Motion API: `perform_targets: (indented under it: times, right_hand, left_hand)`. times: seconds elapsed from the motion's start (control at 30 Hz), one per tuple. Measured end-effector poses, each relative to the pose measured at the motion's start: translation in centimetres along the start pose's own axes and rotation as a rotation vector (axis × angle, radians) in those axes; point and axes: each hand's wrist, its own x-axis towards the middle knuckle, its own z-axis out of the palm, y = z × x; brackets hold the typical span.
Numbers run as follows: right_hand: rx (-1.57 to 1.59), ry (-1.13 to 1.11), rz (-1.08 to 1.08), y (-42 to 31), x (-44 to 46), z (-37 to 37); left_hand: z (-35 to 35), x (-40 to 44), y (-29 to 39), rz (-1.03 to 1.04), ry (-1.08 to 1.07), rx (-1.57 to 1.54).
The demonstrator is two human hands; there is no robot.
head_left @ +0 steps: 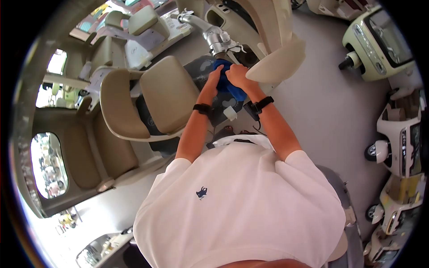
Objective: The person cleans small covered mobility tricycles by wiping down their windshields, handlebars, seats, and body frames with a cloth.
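A blue cloth (236, 92) is bunched between my two hands, low at the foot of a silver metal column (219, 41). My left hand (215, 78) grips the cloth from the left side. On the right, my right hand (240, 77) is closed on it, knuckles up. The fingertips of both hands are partly hidden by the cloth. Below the hands lies a dark floor mat (199, 69) with pale footprint marks. A small white block-shaped piece (230, 113) sits just below the cloth.
To the left stands a beige padded seat (170, 94) with its backrest (118, 105). A cream curved panel (279, 62) overhangs my right hand. Several small vehicles line the right side, including a pale green one (380, 42). A vehicle cabin with a bench seat (114, 143) is at left.
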Motion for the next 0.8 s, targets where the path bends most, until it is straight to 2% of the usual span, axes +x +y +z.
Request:
perform_targets:
  times: [0.1,0.17,0.23,0.3,0.37,0.43,0.47,0.5,0.57,0.63,0.7,0.77,0.8]
  right_hand:
    - [-0.016,-0.031,-0.076,-0.1,-0.4,-0.5]
    - [-0.047,-0.016,-0.026,-0.2,-0.5,-0.1]
    - [-0.015,-0.045,0.005,-0.2,-0.2,0.7]
    - [-0.041,0.237,-0.273,1.5,0.6,2.8]
    - [-0.048,0.237,-0.263,1.8,1.5,3.3]
    - [-0.035,0.248,-0.24,1.4,2.8,3.8]
    - [-0.036,0.254,-0.236,1.7,3.6,3.8]
    - [-0.039,0.263,-0.231,1.8,4.0,4.1]
    - [-0.023,0.318,-0.221,1.9,4.4,4.6]
    - [-0.023,0.332,-0.27,2.8,3.8,5.1]
    - [-0.034,0.273,-0.228,2.8,2.8,4.0]
    - [0.25,0.245,-0.301,3.8,1.8,3.9]
    - [0.251,0.29,-0.319,4.1,1.9,4.4]
  left_hand:
    - [0.6,-1.2,-1.2,-0.025,0.047,0.017]
    - [0.8,-1.8,-1.4,-0.045,0.095,0.024]
    - [0.8,-2.3,-1.6,0.008,0.053,0.014]
    - [0.9,-1.2,-1.3,0.086,0.089,0.036]
    - [1.2,-0.2,-0.2,0.169,0.13,0.071]
    - [2.4,0.0,1.8,0.333,0.322,0.231]
    - [2.5,0.7,2.2,0.302,0.386,0.263]
    - [2.1,0.9,1.8,0.303,0.393,0.274]
    - [1.7,2.0,1.8,0.311,0.258,0.223]
    - [1.3,3.7,0.9,0.37,0.258,0.245]
    - [1.5,3.0,0.3,0.117,0.198,-0.028]
    - [1.6,2.2,0.2,0.097,0.153,-0.057]
    - [1.7,1.8,0.1,0.083,0.183,-0.03]
